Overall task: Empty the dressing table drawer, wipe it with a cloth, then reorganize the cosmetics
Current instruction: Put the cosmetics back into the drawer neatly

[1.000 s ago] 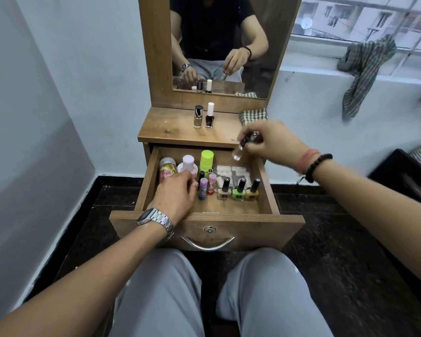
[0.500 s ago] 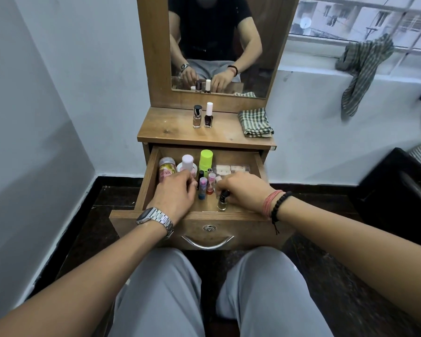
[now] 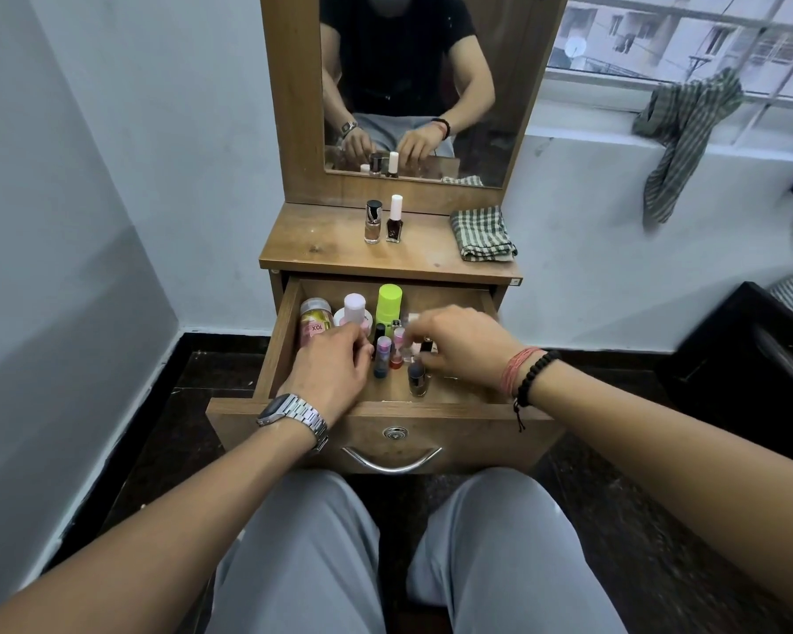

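The wooden drawer (image 3: 385,410) is pulled out and holds several cosmetics: a pink jar (image 3: 314,323), a white-capped bottle (image 3: 354,307), a lime-capped tube (image 3: 389,304), small pink-capped tubes (image 3: 382,359) and a dark nail polish bottle (image 3: 416,379) standing free near the front. My left hand (image 3: 330,375) rests curled inside the drawer's left half. My right hand (image 3: 465,345) is over the right half, its blurred fingertips at the small tubes. Two nail polish bottles (image 3: 373,221) stand on the table top (image 3: 326,251) beside a folded checked cloth (image 3: 481,233).
A mirror (image 3: 413,84) rises behind the table top. Another checked cloth (image 3: 687,130) hangs from the window sill at right. A black case (image 3: 751,359) sits on the floor to the right. A wall stands close on the left, and my knees are under the drawer front.
My right hand brought a nail polish bottle down from the table top edge into the drawer, let it go near the front, and shifted back to the small tubes. My left hand stayed put.
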